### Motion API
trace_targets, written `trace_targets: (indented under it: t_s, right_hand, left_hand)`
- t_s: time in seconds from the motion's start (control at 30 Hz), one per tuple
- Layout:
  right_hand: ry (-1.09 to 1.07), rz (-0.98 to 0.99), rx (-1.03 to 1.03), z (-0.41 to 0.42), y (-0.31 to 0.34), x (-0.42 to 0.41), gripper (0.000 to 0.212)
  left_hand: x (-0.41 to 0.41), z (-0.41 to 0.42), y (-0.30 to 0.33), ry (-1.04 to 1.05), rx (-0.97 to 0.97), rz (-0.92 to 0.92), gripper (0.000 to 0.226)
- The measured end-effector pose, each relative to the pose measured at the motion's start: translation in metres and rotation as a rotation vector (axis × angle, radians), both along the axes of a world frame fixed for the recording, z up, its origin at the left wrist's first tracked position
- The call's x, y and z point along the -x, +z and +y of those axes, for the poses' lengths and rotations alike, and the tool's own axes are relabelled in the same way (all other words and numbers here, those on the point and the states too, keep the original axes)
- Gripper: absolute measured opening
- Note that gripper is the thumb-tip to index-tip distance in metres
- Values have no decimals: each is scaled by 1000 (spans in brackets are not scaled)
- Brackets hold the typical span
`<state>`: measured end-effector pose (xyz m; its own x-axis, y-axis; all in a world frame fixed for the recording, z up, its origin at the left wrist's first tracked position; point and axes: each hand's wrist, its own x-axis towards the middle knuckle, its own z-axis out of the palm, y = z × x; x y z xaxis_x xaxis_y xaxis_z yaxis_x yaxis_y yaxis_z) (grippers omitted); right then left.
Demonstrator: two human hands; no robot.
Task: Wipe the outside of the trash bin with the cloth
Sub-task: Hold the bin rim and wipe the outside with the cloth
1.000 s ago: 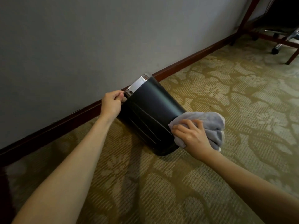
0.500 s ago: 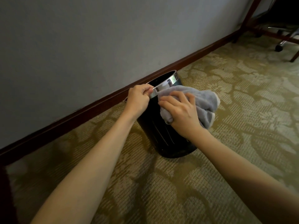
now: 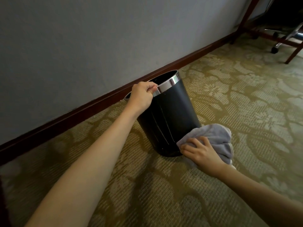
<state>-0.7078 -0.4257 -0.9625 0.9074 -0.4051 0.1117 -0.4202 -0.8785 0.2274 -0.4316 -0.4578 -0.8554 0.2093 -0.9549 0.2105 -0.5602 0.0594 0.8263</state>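
trash bin (image 3: 170, 115) set on the carpet (image 3: 246, 112), just before the baseboard (image 3: 82, 110) and wall (image 3: 98, 38) | rim gripped on its left side by the left hand (image 3: 141, 95) | cloth (image 3: 213, 138) pressed by the right hand (image 3: 202, 153) against the bin's lower right side | chair base (image 3: 285, 38) seen far right, behind

No readable text, label, brand, number or sign anywhere in view. The black trash bin (image 3: 170, 115) shows only pale vertical streaks on its side and a plain chrome rim band (image 3: 170, 82), neither lettered. The grey cloth (image 3: 213, 136) carries no tag or print that can be made out.
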Motion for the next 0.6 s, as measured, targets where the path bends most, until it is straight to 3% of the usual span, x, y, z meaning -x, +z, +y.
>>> trace_targets:
  t_s: [0.17,0.37,0.6]
  right_hand:
    - [-14,-195,-32,-13,22,-18,32]
    - [-86,-450,105,-32,66,-69,37]
    - [-52,-392,231,-20,49,-55,34]
  left_hand:
    - [9,1,3,-8,31,-20,24]
    - [27,0,7,-21,87,-90,23]
    - [33,0,9,-86,63,-108,21]
